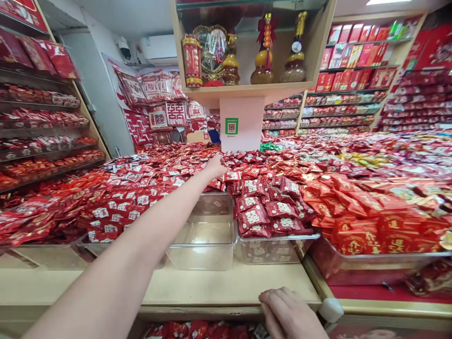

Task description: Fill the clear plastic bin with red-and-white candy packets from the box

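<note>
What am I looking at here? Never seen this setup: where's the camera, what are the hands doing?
No machine here: these are a person's two bare hands. The single picture comes from a camera worn on their head, looking forward and down.

The left hand is stretched out to the red packets further back; whether it grips one is too small to tell. The right hand is at the front edge of the pale counter, with no held object visible.

On the counter stand transparent bins, with red packets heaped in and behind them.
</note>
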### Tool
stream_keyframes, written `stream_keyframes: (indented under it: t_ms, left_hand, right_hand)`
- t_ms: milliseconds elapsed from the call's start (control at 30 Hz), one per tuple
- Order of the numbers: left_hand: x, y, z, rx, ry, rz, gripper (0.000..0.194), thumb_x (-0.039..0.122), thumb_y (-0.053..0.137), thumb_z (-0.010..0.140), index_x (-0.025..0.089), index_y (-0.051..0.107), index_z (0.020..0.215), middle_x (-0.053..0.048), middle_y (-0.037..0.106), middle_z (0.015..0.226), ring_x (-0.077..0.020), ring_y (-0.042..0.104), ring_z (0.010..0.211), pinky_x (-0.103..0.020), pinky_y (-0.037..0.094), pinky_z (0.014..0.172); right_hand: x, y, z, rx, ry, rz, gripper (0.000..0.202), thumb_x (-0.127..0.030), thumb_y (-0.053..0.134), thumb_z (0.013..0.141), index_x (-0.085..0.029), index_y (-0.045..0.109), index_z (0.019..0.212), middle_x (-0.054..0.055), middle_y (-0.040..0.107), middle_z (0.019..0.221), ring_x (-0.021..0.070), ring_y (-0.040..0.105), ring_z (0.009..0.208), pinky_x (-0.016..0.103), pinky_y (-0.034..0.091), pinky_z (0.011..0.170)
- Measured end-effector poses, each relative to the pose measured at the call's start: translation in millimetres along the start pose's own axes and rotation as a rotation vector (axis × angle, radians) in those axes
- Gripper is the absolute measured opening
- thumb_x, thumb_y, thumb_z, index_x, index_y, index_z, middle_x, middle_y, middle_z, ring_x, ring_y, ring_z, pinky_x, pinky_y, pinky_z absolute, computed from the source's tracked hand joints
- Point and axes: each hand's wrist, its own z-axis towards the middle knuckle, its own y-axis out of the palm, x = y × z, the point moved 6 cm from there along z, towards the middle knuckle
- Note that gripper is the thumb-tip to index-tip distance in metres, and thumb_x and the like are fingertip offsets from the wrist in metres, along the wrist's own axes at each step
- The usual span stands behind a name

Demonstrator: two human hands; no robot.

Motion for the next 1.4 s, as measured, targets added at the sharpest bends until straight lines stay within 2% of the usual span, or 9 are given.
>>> stream_keyframes:
  t_ms: [133, 233, 367, 567, 767, 1033, 1200, 1267, 1400]
  left_hand:
    - [-4.7, 3.0, -65.0, 0.104, 0.078, -0.076, 0.02, 0.023, 0.041, 0.081, 0.015, 0.049, 0.097, -0.003, 0.055, 0.091, -0.0097, 0.054, 0.077, -0.024, 0.045, 0.069]
    - [-18.2, -3.5, -147.5, 0.188, 0.3, -0.205, 0.017, 0.021, 0.043, 0.079, 0.017, 0.05, 0.093, -0.001, 0.057, 0.079, -0.0078, 0.054, 0.066, -0.02, 0.044, 0.061]
    - [-50.5, -4.5, -256.0, 0.158, 0.506, -0.02, 0.017, 0.012, 0.048, 0.072, 0.019, 0.055, 0.087, -0.002, 0.059, 0.082, -0.0116, 0.053, 0.081, -0.025, 0.043, 0.075]
    - [-122.9, 12.3, -349.9, 0.065, 0.09, 0.15, 0.029, 0.025, 0.046, 0.073, 0.018, 0.049, 0.102, -0.009, 0.052, 0.106, -0.0191, 0.046, 0.102, -0.033, 0.037, 0.088]
    - [-167.4, 13.8, -380.7, 0.065, -0.404, 0.045, 0.04, 0.032, 0.046, 0.071, 0.018, 0.045, 0.108, -0.006, 0.057, 0.1, -0.019, 0.055, 0.088, -0.032, 0.043, 0.079]
    - [-161.6, 1.8, -383.9, 0.255, -0.477, -0.253, 0.043, 0.028, 0.054, 0.068, 0.016, 0.048, 0.108, -0.006, 0.058, 0.106, -0.0172, 0.053, 0.097, -0.028, 0.04, 0.086]
    - [-164.9, 12.8, -386.2, 0.272, -0.47, -0.285, 0.043, 0.028, 0.052, 0.069, 0.016, 0.047, 0.111, -0.007, 0.055, 0.11, -0.017, 0.052, 0.099, -0.03, 0.038, 0.089]
    - [-162.3, 14.4, -387.1, 0.264, -0.45, -0.285, 0.044, 0.028, 0.051, 0.07, 0.016, 0.046, 0.112, -0.007, 0.054, 0.111, -0.0169, 0.051, 0.101, -0.029, 0.038, 0.089]
    - [-155.9, 13.8, -387.3, 0.229, -0.438, -0.184, 0.045, 0.029, 0.047, 0.073, 0.017, 0.042, 0.116, -0.006, 0.054, 0.112, -0.0174, 0.05, 0.101, -0.029, 0.039, 0.088]
  right_hand:
    - [-6.1, -10.8, -1.4, -0.044, 0.067, 0.032, 0.017, -0.014, 0.036, 0.08, -0.019, 0.052, 0.084, 0.003, 0.059, 0.075, 0.015, 0.053, 0.069, 0.026, 0.039, 0.062]
    - [-6.6, -16.1, -2.9, -0.052, 0.122, 0.04, 0.019, -0.019, 0.035, 0.081, -0.018, 0.054, 0.084, 0.004, 0.059, 0.077, 0.0155, 0.053, 0.072, 0.028, 0.04, 0.065]
    - [-6.7, -13.6, -3.6, -0.084, 0.099, -0.014, 0.023, -0.033, 0.039, 0.081, -0.018, 0.056, 0.086, 0.005, 0.061, 0.08, 0.0164, 0.055, 0.074, 0.028, 0.041, 0.067]
    - [-7.8, -2.5, -5.0, -0.272, 0.053, -0.23, 0.028, -0.038, 0.038, 0.081, -0.019, 0.058, 0.08, 0.005, 0.062, 0.073, 0.019, 0.055, 0.072, 0.029, 0.038, 0.064]
    - [-18.4, -12.2, -9.5, -0.271, 0.015, -0.315, 0.03, -0.041, 0.039, 0.08, -0.019, 0.059, 0.075, 0.005, 0.061, 0.068, 0.0188, 0.054, 0.068, 0.028, 0.036, 0.06]
    - [-17.7, -28.0, -12.3, -0.187, 0.0, -0.291, 0.03, -0.041, 0.04, 0.079, -0.019, 0.059, 0.078, 0.006, 0.059, 0.068, 0.0193, 0.053, 0.068, 0.03, 0.037, 0.061]
    - [-54.4, -32.7, -11.7, -0.053, -0.099, -0.215, 0.021, -0.032, 0.043, 0.079, -0.018, 0.058, 0.083, 0.008, 0.061, 0.084, 0.0201, 0.052, 0.081, 0.034, 0.037, 0.073]
    - [-74.5, -17.4, -14.5, -0.16, -0.148, -0.192, 0.02, -0.028, 0.042, 0.08, -0.019, 0.059, 0.082, 0.008, 0.061, 0.082, 0.0193, 0.054, 0.078, 0.033, 0.038, 0.072]
    - [-79.2, 48.3, -24.9, -0.621, 0.014, -0.257, 0.03, -0.029, 0.038, 0.081, -0.016, 0.059, 0.062, 0.01, 0.061, 0.06, 0.0194, 0.057, 0.057, 0.029, 0.038, 0.051]
